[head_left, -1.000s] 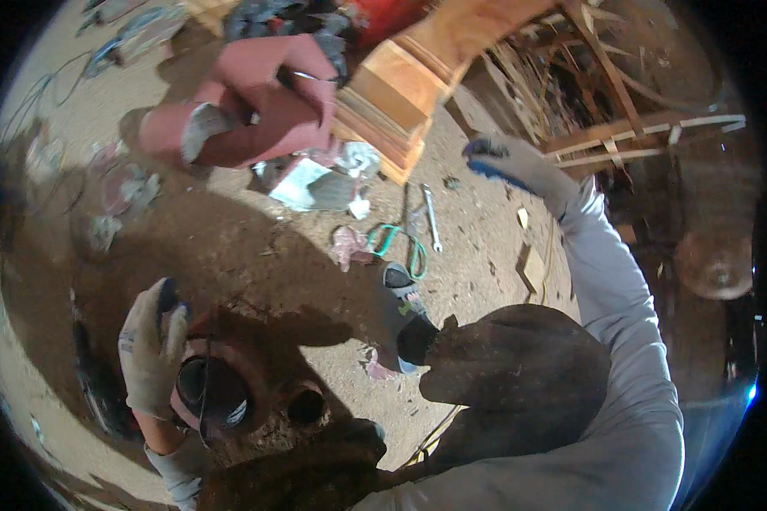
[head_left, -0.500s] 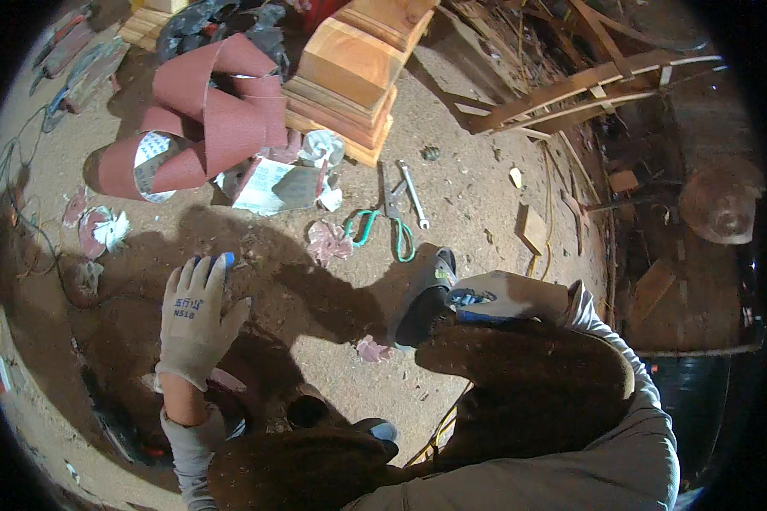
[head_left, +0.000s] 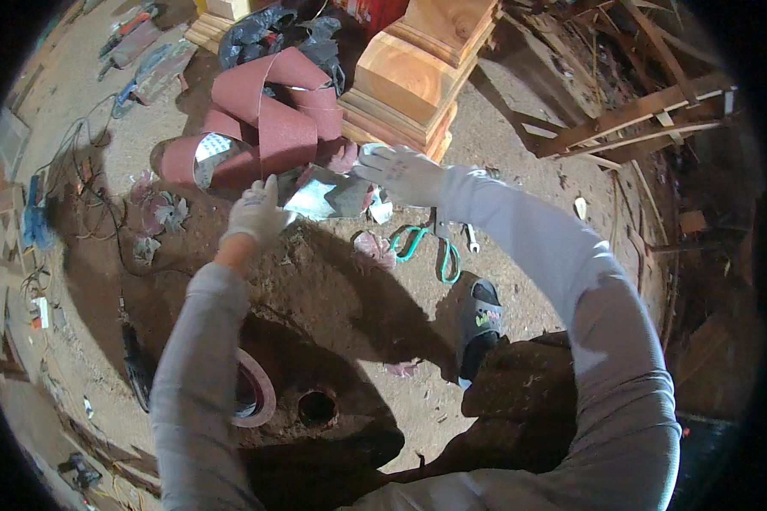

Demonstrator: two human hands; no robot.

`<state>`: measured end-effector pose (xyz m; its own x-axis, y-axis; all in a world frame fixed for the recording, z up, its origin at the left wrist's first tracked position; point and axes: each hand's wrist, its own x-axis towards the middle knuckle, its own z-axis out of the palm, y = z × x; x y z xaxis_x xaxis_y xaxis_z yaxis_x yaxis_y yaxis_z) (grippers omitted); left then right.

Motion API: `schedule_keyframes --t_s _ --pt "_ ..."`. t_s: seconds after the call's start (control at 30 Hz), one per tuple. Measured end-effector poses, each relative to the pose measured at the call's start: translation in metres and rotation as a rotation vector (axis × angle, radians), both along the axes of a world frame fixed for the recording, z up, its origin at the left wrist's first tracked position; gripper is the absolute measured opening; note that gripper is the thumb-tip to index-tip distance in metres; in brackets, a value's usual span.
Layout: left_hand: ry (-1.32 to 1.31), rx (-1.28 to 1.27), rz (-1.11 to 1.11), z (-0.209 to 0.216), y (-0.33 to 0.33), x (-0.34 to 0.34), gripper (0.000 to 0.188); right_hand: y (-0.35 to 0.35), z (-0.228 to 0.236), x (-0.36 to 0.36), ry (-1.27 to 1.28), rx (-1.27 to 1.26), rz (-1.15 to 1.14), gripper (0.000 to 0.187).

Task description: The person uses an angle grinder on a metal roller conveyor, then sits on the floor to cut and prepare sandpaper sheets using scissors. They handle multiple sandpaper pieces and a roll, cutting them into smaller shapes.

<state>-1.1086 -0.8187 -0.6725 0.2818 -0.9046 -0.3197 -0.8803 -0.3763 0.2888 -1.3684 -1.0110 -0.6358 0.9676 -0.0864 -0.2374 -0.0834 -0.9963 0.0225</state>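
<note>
My gloved left hand [head_left: 256, 210] is at the left edge of a sandpaper piece [head_left: 324, 194] whose pale printed backing faces up. Its fingers look apart, and I see nothing held in them. Over the right end of that piece lies my gloved right hand [head_left: 405, 175], fingers stretched out, hiding part of it. Just beyond, a long reddish-brown sandpaper strip [head_left: 285, 136] sits in loose folds. Green-handled scissors [head_left: 411, 244] lie on the ground below my right hand, their blades partly covered by it. A wrench [head_left: 472, 238] is beside them.
Moulded wooden blocks [head_left: 405, 81] are stacked at the back, next to a black plastic bag [head_left: 256, 34]. Crumpled sandpaper scraps [head_left: 375, 249] litter the ground. A sandpaper roll [head_left: 264, 396] and a black corded tool [head_left: 134, 366] lie near my left arm. A wooden frame [head_left: 631, 119] stands at right.
Both hands have moved forward to the backing-up sandpaper piece, the left from the ground at left, the right from beside my knee. The view has shifted, too.
</note>
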Motion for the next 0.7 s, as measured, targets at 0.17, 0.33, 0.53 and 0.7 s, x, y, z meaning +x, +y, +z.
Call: schedule_keyframes --t_s 0.17,0.33,0.53,0.7 --pt "0.367 -0.533 0.439 -0.07 -0.008 -0.022 0.046 -0.019 -0.029 0.017 0.123 -0.164 0.236 0.047" --pt "1.093 -0.731 0.803 -0.016 0.01 -0.047 0.022 -0.018 0.005 -0.015 -0.355 0.391 0.174 0.028" --pt "1.002 -0.909 0.515 0.042 0.013 -0.112 0.02 0.012 0.058 0.003 -0.724 0.501 0.242 0.021" --pt "1.415 -0.969 0.646 0.067 0.025 -0.141 0.032 0.015 0.085 0.016 -0.733 0.63 0.153 0.019"
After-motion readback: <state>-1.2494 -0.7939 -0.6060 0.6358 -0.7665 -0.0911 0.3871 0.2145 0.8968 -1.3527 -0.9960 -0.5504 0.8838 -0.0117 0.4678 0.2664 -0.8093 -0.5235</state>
